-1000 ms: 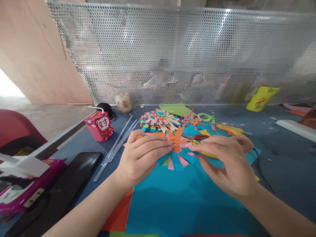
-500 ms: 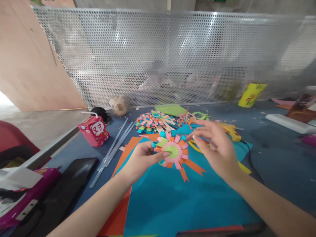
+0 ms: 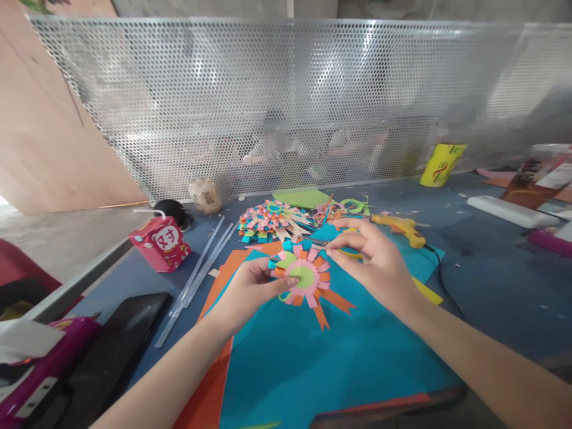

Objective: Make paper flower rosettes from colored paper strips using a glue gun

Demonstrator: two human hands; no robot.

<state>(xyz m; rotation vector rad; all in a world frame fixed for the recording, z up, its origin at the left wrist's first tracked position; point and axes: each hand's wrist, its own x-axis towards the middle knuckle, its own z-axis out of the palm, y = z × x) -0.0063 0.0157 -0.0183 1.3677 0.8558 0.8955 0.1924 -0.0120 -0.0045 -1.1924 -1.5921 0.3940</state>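
Note:
A paper rosette (image 3: pixel 301 276) with a lime-green centre, a pink ring, looped pink, orange and blue strips and two orange tails is in my left hand (image 3: pixel 254 285). The left thumb presses on its face, with the other fingers behind. My right hand (image 3: pixel 369 253) is at its upper right edge, thumb and fingertips pinched on a small blue paper strip (image 3: pixel 322 254). Just behind those fingers lie scissors (image 3: pixel 318 242) with yellow handles, partly hidden. Blue paper (image 3: pixel 339 357) spreads beneath both hands, over orange paper (image 3: pixel 205 381).
Finished rosettes (image 3: pixel 272 219) are piled behind, beside paper scraps (image 3: pixel 333 210). A yellow glue gun (image 3: pixel 404 229) with a cord lies right; clear glue sticks (image 3: pixel 196 277), a pink drink carton (image 3: pixel 161 243) and a black phone (image 3: pixel 120 339) lie left. A perforated metal screen (image 3: pixel 268 89) stands behind.
My right fingertips have closed in to the rosette's upper right edge, bringing the blue strip against it. The left hand keeps its hold. The whole view has shifted slightly.

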